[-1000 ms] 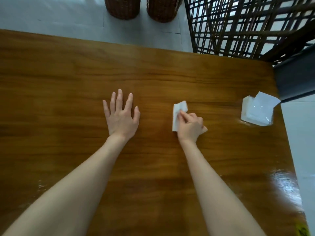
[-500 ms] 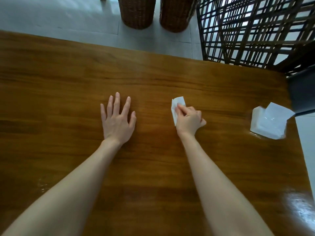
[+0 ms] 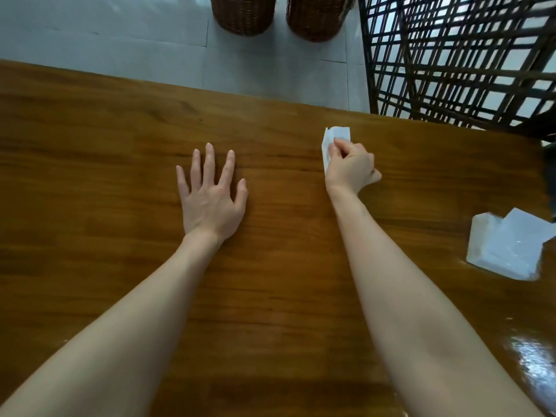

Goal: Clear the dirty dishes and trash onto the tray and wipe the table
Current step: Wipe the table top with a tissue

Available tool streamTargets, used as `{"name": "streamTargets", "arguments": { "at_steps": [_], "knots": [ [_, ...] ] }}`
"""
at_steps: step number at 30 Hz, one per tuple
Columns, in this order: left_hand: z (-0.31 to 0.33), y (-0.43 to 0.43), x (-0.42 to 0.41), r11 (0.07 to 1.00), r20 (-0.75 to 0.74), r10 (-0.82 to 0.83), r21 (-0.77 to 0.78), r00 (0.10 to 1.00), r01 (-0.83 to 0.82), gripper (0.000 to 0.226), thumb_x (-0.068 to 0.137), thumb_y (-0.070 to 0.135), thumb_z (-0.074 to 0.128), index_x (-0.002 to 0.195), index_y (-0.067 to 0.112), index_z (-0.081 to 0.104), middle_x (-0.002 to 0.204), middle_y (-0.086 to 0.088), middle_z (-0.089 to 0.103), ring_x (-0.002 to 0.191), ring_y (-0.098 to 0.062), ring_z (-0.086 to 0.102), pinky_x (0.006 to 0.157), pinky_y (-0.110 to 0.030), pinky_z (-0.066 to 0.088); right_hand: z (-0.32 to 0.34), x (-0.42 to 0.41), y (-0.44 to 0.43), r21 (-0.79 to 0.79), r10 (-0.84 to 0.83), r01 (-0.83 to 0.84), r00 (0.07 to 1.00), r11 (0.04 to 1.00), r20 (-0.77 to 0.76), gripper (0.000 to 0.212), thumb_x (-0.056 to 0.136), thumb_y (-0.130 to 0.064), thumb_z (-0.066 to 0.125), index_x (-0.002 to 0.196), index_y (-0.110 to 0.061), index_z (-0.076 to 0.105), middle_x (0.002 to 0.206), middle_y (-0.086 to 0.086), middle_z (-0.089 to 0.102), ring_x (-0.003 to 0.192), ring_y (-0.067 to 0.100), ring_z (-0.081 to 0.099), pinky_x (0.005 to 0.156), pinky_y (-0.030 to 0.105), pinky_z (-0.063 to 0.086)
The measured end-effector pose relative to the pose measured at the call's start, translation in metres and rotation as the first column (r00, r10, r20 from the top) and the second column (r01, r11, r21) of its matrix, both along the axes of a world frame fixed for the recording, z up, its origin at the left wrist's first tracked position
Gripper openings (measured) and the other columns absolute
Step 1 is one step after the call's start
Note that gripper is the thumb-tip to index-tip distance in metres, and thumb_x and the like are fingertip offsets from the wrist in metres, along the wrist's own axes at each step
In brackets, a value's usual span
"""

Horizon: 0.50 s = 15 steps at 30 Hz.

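Two hands on the desk (image 3: 270, 296). Left hand (image 3: 210, 200) lies flat, fingers spread, bracing. Right hand (image 3: 350, 167) is closed, pinching a folded tissue (image 3: 335, 135) against the wood near the far edge. Tissue pack (image 3: 508, 248) lies well apart to the right, nearer the right hand. Judgement: wiping under way; no tray in view.
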State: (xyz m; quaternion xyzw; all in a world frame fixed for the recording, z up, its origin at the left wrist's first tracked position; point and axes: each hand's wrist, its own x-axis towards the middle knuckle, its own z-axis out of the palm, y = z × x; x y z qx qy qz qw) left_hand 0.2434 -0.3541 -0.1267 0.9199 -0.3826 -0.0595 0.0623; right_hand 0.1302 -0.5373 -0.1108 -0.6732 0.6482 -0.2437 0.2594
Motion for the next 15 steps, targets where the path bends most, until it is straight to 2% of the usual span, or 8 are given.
{"name": "streamTargets", "arguments": {
  "at_steps": [4, 10, 12, 15],
  "knots": [
    [0.000, 0.000, 0.001, 1.000, -0.010, 0.002, -0.008, 1.000, -0.002, 0.063, 0.094, 0.056, 0.019, 0.152, 0.030, 0.023, 0.161, -0.008, 0.014, 0.148, -0.029, 0.007, 0.117, -0.052, 0.000, 0.002, 0.028, -0.004, 0.005, 0.063, -0.063, 0.998, 0.998, 0.015, 0.018, 0.096, -0.026, 0.056, 0.104, -0.023, 0.072, 0.096, -0.008, 0.064, 0.100, 0.012, 0.047, 0.090, 0.035, 0.024],
    [0.000, 0.000, -0.001, 1.000, -0.018, 0.006, -0.010, 1.000, -0.006, 0.063, 0.095, 0.056, 0.021, 0.151, 0.029, 0.025, 0.161, -0.008, 0.015, 0.148, -0.029, 0.008, 0.117, -0.051, 0.001, -0.001, 0.035, 0.033, 0.015, 0.266, -0.266, 0.964, 0.964, -0.019, 0.020, 0.095, -0.026, 0.058, 0.107, -0.023, 0.073, 0.097, -0.007, 0.067, 0.100, 0.015, 0.048, 0.087, 0.037, 0.023],
    [0.000, 0.001, -0.001, 1.000, -0.021, 0.001, -0.012, 1.000, -0.001, 0.063, 0.095, 0.055, 0.022, 0.151, 0.029, 0.025, 0.161, -0.009, 0.015, 0.148, -0.029, 0.008, 0.117, -0.051, 0.001, -0.002, 0.016, 0.029, -0.002, 0.222, -0.222, 0.973, 0.975, -0.058, 0.020, 0.094, -0.027, 0.058, 0.109, -0.024, 0.072, 0.097, -0.008, 0.066, 0.100, 0.014, 0.046, 0.086, 0.035, 0.022],
    [0.000, 0.002, 0.000, 1.000, -0.022, -0.002, -0.014, 1.000, 0.002, 0.062, 0.095, 0.055, 0.023, 0.151, 0.029, 0.026, 0.160, -0.009, 0.016, 0.148, -0.030, 0.009, 0.117, -0.052, 0.002, 0.002, 0.000, 0.013, 0.023, 0.034, -0.033, 0.998, 0.999, -0.048, 0.022, 0.095, -0.028, 0.056, 0.112, -0.023, 0.070, 0.104, -0.006, 0.067, 0.103, 0.013, 0.045, 0.087, 0.034, 0.020]
  ]
}}
